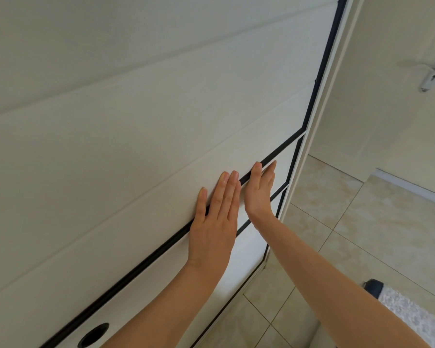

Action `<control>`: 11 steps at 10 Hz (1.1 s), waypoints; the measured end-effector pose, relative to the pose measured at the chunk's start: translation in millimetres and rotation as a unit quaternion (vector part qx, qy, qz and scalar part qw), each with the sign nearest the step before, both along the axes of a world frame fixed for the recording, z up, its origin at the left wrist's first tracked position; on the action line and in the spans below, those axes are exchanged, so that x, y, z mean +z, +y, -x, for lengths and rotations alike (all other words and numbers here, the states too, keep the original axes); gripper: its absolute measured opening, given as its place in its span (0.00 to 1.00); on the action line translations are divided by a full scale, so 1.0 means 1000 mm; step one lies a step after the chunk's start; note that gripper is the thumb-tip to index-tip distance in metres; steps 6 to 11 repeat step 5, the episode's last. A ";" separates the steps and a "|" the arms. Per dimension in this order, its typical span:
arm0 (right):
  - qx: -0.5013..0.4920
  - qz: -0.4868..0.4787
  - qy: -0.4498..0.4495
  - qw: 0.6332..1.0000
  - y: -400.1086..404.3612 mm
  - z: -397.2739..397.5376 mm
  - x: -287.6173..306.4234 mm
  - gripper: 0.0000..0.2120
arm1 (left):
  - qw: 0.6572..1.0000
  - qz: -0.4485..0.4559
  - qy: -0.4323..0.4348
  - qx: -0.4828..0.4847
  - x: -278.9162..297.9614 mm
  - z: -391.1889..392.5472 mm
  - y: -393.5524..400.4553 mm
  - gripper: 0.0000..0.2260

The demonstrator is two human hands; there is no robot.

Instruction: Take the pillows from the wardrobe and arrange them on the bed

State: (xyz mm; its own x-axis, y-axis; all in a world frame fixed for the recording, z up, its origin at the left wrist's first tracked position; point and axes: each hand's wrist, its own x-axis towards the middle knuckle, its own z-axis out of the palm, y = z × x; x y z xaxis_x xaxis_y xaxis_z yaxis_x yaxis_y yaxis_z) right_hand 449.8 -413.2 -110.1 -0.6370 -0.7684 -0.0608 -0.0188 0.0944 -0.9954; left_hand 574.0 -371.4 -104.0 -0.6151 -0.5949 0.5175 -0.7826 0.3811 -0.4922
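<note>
A white wardrobe door (pixel 136 136) with black trim lines fills most of the view, and it is closed. My left hand (pixel 215 222) lies flat on the door, fingers straight, across a black trim strip (pixel 146 262). My right hand (pixel 260 190) rests edge-on against the same strip just to the right, palm facing left. Neither hand holds anything. No pillows and no bed are visible; the wardrobe's inside is hidden.
A round black hole (pixel 93 335) sits low in the door panel. Beige floor tiles (pixel 349 234) lie to the right. A white room door with a metal handle (pixel 433 74) stands at the far right. A patterned mat (pixel 409 312) lies at the lower right.
</note>
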 end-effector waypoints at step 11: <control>0.025 -0.070 0.183 0.980 0.041 0.034 0.008 0.31 | 0.944 -0.107 0.154 -0.272 -0.001 -0.034 0.023 0.17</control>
